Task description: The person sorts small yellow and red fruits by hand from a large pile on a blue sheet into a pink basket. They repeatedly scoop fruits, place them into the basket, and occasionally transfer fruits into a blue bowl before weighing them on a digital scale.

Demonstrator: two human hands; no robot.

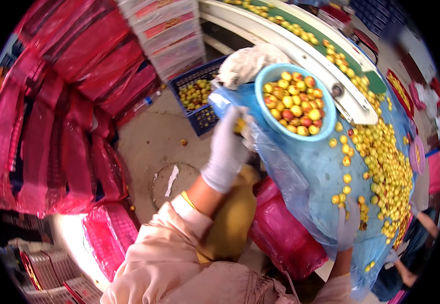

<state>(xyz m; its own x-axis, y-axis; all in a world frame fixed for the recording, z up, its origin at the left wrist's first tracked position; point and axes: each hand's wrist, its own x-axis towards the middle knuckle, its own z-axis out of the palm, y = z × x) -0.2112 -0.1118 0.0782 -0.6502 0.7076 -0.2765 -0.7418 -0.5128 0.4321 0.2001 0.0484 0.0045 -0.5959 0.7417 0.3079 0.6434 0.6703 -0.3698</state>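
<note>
My left hand, in a white glove, is raised beside the table edge and curls around a yellow fruit, apparently a jujube. Close by on the table stands a light blue plastic basin, filled with yellow and red fruits. My right hand, gloved too, reaches low over the blue plastic sheet among loose fruits. A fruit shows by its thumb; whether it is gripped is unclear. Beyond that hand spreads a large heap of fruits.
A conveyor carries fruits towards the heap. A blue crate of fruits stands on the floor, near stacked crates in pink plastic. A pink-wrapped bundle lies under the table edge. Another person's gloved hand is at the right.
</note>
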